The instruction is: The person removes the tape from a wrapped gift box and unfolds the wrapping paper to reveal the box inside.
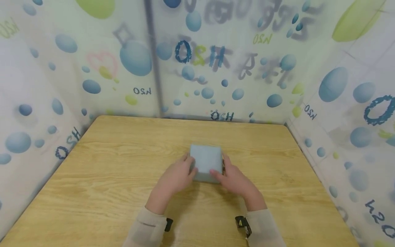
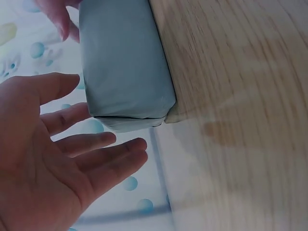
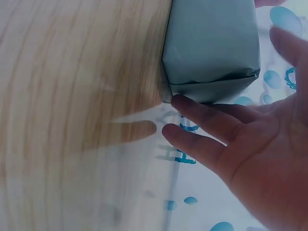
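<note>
A box wrapped in plain grey-blue paper (image 1: 205, 159) sits on the wooden table, its folded paper ends facing the two sides. At its left end is my left hand (image 1: 177, 175), with thumb and fingers spread loosely; in the left wrist view the fingertips (image 2: 139, 144) are right by the folded end (image 2: 132, 124). My right hand (image 1: 236, 178) is at the opposite end, its fingers fairly straight. One of its fingertips (image 3: 179, 101) meets the lower edge of the box in the right wrist view. Neither hand curls round the box.
The light wooden table (image 1: 123, 154) extends around the box on every side. Walls with blue and green bubble prints (image 1: 137, 58) border its back, left and right edges. A small black device (image 1: 242, 222) is strapped at the right wrist, by the pale sleeve (image 1: 265, 230).
</note>
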Action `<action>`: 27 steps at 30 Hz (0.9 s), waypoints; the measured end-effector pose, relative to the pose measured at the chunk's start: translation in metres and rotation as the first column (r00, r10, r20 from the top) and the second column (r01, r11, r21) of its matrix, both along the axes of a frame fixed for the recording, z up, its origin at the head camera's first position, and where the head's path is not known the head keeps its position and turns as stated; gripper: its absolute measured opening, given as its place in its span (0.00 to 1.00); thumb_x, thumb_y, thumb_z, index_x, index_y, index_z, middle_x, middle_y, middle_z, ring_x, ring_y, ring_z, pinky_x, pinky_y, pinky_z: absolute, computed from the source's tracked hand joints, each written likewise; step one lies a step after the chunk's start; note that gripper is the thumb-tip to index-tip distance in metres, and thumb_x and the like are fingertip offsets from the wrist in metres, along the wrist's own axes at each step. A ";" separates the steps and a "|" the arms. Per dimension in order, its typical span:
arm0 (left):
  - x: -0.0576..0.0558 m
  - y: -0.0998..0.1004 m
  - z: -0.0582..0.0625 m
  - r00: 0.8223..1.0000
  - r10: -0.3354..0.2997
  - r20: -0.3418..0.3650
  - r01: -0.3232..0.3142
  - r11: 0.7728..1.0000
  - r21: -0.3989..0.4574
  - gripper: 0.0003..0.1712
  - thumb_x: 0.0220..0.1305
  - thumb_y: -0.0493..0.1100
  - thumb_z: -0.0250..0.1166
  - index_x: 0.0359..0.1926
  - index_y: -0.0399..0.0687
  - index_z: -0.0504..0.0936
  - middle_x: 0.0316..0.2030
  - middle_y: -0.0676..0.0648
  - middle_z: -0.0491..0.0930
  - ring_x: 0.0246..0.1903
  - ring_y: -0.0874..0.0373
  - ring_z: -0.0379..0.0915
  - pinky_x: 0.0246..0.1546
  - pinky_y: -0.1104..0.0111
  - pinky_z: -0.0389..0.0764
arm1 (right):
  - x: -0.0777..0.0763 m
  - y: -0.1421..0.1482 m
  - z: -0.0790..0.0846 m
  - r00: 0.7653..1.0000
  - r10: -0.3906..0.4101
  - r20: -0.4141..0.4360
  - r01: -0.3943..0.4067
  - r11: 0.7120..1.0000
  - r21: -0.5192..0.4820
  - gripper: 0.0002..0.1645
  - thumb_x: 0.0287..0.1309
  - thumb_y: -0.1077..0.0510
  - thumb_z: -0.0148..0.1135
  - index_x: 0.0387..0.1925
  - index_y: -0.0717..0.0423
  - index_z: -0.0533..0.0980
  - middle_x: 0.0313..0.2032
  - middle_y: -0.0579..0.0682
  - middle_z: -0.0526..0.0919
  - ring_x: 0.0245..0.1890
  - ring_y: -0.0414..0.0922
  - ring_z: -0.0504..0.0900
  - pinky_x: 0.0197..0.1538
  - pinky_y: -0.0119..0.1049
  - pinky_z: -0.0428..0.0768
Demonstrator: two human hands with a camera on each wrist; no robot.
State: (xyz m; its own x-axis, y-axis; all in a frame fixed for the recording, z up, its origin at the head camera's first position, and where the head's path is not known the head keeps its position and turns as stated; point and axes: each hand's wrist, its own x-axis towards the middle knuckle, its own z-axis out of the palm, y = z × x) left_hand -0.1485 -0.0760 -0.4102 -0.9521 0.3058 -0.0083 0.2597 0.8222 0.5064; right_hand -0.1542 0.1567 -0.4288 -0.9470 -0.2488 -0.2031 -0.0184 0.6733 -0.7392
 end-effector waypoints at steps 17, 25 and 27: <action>-0.004 0.008 0.002 0.999 0.025 0.048 -0.025 1.000 0.014 0.34 0.81 0.55 0.58 0.78 0.42 0.69 0.77 0.26 0.63 0.73 0.31 0.69 0.71 0.41 0.75 | -0.001 0.002 0.007 0.998 -0.050 0.042 0.051 0.998 -0.038 0.46 0.82 0.37 0.49 0.85 0.59 0.50 0.82 0.64 0.60 0.80 0.64 0.64 0.80 0.64 0.63; -0.002 0.009 0.004 0.996 0.040 0.084 -0.043 0.999 0.025 0.35 0.82 0.55 0.57 0.79 0.42 0.67 0.81 0.26 0.54 0.75 0.30 0.65 0.73 0.40 0.73 | -0.006 0.006 0.013 0.993 -0.092 0.073 0.101 0.986 -0.131 0.44 0.80 0.38 0.54 0.84 0.53 0.55 0.83 0.63 0.56 0.79 0.65 0.66 0.75 0.61 0.73; -0.002 0.008 0.005 0.997 0.031 0.076 -0.033 0.999 0.032 0.35 0.82 0.55 0.57 0.78 0.40 0.67 0.82 0.28 0.52 0.76 0.32 0.64 0.74 0.41 0.72 | -0.006 0.007 0.015 0.991 -0.102 0.086 0.116 0.976 -0.186 0.42 0.81 0.41 0.54 0.84 0.52 0.56 0.83 0.65 0.55 0.74 0.65 0.73 0.69 0.57 0.81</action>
State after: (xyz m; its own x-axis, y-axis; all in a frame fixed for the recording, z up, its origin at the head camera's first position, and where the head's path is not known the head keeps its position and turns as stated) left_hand -0.1504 -0.0676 -0.4055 -0.9584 0.2765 -0.0706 0.1937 0.8120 0.5505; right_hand -0.1603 0.1637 -0.4140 -0.9543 -0.1859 -0.2340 0.1082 0.5149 -0.8504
